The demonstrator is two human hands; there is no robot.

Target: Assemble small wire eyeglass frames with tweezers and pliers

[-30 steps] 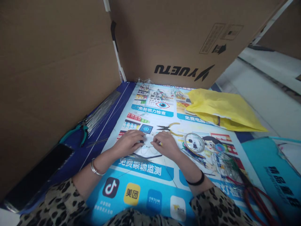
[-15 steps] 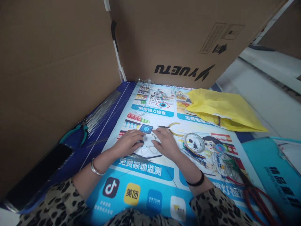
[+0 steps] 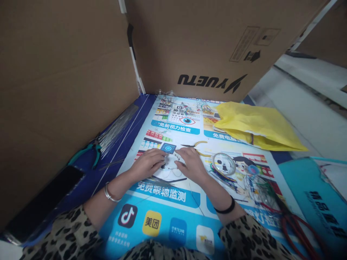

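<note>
My left hand [image 3: 150,162] rests low over the printed sheet [image 3: 173,213], its fingers bent together at the left end of a thin beaded wire piece [image 3: 175,168]. Facing it, my right hand [image 3: 191,163] has thumb and forefinger apart beside the silvery beads on the right of that piece. What the left fingertips hold is too small to make out. Just beyond the hands shows a small blue printed rectangle [image 3: 168,148]. Yellow-handled pliers [image 3: 202,148] lie partly behind my right hand.
Cardboard walls [image 3: 189,43] stand behind and left. Teal pliers [image 3: 92,151], wire bundle [image 3: 118,128] and dark phone-like slab [image 3: 46,204] lie left. Right are a clear ring [image 3: 223,164], yellow bag [image 3: 260,124], red-handled scissors [image 3: 300,231] and teal pouch [image 3: 314,195].
</note>
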